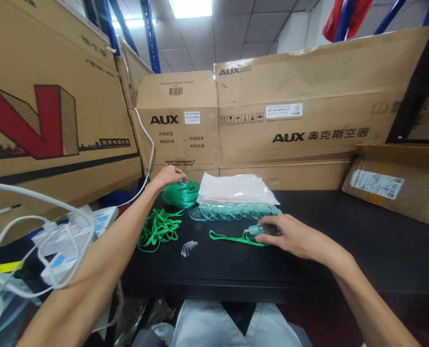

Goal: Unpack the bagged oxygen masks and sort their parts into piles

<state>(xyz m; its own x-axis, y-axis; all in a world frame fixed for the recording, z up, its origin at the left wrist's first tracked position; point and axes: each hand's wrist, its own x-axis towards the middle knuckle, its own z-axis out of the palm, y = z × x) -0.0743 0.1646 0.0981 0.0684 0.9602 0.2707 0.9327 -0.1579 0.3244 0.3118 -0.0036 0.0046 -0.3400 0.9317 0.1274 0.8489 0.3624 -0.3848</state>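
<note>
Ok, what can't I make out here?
All in the head view:
Left hand: contact with green tubing, hidden behind the hand.
Clear piece: partly covered by the right hand.
Clear masks: rear portions, hidden by the white stack.
Brown box: right end, cut by the frame edge.
Label: print too small.

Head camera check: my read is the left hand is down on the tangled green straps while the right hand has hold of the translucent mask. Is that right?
Not quite. The head view shows the left hand at the coiled green tubing, not on the tangled green straps. The right hand does have hold of the translucent mask.
</note>
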